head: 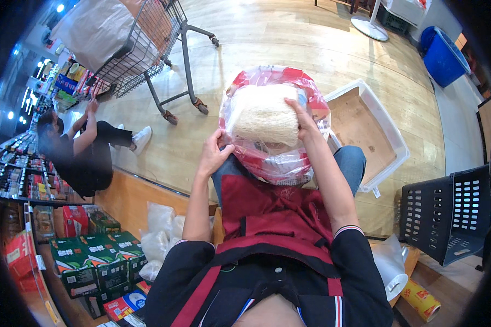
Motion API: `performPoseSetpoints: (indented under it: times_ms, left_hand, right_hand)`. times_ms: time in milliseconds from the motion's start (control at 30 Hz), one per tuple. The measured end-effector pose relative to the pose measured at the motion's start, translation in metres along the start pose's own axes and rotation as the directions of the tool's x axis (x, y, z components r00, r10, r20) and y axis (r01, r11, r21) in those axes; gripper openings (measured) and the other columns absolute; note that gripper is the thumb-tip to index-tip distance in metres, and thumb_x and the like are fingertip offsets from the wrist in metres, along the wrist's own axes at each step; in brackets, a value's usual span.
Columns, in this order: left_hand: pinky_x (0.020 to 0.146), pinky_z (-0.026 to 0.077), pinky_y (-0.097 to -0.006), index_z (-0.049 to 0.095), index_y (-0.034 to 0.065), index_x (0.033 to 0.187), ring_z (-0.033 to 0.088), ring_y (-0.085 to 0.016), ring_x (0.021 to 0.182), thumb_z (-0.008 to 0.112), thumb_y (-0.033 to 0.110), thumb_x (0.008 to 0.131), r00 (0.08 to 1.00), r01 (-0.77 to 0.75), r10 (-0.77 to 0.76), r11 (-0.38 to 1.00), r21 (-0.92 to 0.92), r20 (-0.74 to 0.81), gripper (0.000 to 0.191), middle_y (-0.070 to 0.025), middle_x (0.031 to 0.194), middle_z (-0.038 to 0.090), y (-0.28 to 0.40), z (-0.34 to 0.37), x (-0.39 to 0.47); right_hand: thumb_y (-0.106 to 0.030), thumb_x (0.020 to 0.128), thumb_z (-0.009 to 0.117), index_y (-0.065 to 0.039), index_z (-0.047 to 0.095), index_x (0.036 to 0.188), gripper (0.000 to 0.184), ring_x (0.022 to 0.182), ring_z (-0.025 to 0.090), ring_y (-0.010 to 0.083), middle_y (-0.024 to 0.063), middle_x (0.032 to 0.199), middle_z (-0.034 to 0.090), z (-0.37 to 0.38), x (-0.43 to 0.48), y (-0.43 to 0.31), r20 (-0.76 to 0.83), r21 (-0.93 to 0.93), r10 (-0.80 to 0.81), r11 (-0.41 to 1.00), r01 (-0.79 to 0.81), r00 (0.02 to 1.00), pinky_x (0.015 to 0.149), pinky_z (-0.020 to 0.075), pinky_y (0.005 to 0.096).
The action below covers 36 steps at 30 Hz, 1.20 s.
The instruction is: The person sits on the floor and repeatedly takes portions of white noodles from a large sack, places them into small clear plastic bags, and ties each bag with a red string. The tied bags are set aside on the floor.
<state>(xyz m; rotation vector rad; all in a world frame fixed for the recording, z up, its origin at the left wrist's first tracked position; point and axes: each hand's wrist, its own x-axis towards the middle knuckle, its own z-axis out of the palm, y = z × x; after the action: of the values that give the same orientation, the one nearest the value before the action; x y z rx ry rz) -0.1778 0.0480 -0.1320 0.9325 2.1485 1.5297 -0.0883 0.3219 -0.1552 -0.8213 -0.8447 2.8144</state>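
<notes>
A large plastic bag (266, 165), red, white and clear, stands open between my knees. Inside it sits a thick block of pale dried noodles (264, 118), likely rice vermicelli, its strands tightly packed. My right hand (306, 118) grips the block's right side, thumb on its upper face and the other fingers mostly hidden. At the bag's left rim, my left hand (216, 152) pinches the plastic between thumb and fingers. The maroon apron (274, 212) on my lap touches the bag's near side; a few loose strands lie on it.
Right of the bag lies a white plastic bin (362, 135) with a brown bottom. A black basket (429, 212), a clear bag roll (388, 269) and a yellow roll (421, 300) are farther right. Left are filled clear bags (159, 237), green cartons (98, 261), a shopping cart (147, 53) and a seated person (82, 151).
</notes>
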Motion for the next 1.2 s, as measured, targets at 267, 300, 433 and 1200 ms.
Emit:
performPoseSetpoints:
  times_ms: [267,300,433,1200]
  left_hand:
    - [0.068,0.048,-0.04,0.056,-0.0003,0.086,0.061,-0.036,0.076,0.072,0.016,0.08,0.944,0.034,0.09,0.931,0.363,-0.318,0.023,-0.0195,0.084,0.063,0.021,0.046,-0.013]
    - [0.067,0.048,-0.0407,0.056,-0.0001,0.085,0.061,-0.036,0.075,0.072,0.017,0.08,0.932,0.098,0.046,0.923,0.372,-0.361,0.024,-0.0194,0.083,0.063,0.022,0.051,-0.014]
    - [0.063,0.046,-0.0416,0.054,-0.0004,0.087,0.061,-0.037,0.069,0.071,0.018,0.083,0.942,-0.019,0.115,0.956,0.292,-0.315,0.026,-0.02,0.08,0.061,0.028,0.067,-0.008]
    - [0.053,0.044,-0.0297,0.061,0.0015,0.097,0.057,-0.017,0.053,0.066,0.023,0.089,0.895,-0.007,0.239,0.852,0.524,-0.376,0.023,-0.0069,0.064,0.06,0.068,0.073,0.068]
  right_hand:
    - [-0.035,0.083,0.071,-0.001,0.05,0.131,0.062,0.107,0.062,0.0295,0.0166,0.122,0.061,0.002,-0.021,0.007,-0.016,0.181,-0.103,0.978,0.104,0.995,0.091,0.0525,0.0427]
    - [-0.034,0.083,0.071,-0.001,0.05,0.131,0.062,0.107,0.062,0.0298,0.0164,0.122,0.061,0.001,-0.023,0.009,-0.022,0.22,-0.105,0.97,0.107,0.994,0.092,0.0523,0.0432]
    - [-0.035,0.086,0.067,-0.002,0.049,0.133,0.06,0.11,0.061,0.0311,0.0171,0.125,0.06,-0.003,-0.032,0.012,0.008,0.294,-0.172,0.942,0.162,0.985,0.094,0.0512,0.0451]
    - [-0.018,0.068,0.085,0.0,0.031,0.139,0.091,0.12,0.047,0.0272,0.0169,0.131,0.046,0.026,-0.072,0.052,-0.092,-0.511,-0.824,0.52,0.684,0.559,0.102,0.0389,0.0372]
